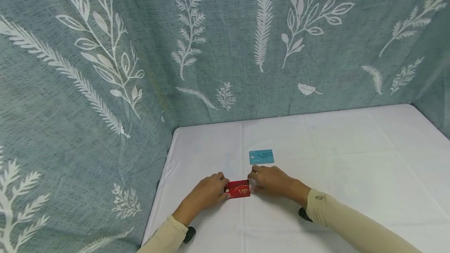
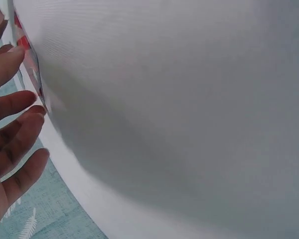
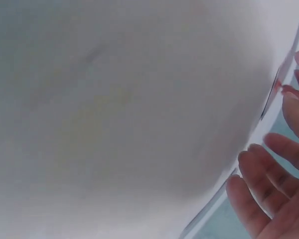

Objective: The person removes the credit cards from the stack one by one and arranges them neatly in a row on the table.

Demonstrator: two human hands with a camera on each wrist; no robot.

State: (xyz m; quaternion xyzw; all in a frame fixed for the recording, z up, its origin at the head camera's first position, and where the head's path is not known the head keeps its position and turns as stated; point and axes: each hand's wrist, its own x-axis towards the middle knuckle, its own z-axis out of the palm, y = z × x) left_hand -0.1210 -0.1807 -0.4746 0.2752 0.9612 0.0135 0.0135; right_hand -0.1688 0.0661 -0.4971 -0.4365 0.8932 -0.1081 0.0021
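Observation:
A red card [image 1: 238, 189] with gold "VIP" lettering is close over the white table, its printed face up. My left hand [image 1: 211, 191] pinches its left end with thumb and fingertips. At the opposite end, my right hand [image 1: 270, 181] holds the card the same way. The left wrist view shows the red card [image 2: 30, 59] almost edge-on by the thumb, the other fingers spread and slightly bent. Only a thin dark edge of it shows in the right wrist view. Just beyond my right fingers lies a blue card [image 1: 256, 160], also marked "VIP".
The white-covered table [image 1: 344, 159] extends far to the right. A blue-green curtain [image 1: 225, 50] with white leaf prints hangs behind it and along its left side. Dark wrist devices sit under both cream sleeves [image 1: 344, 218].

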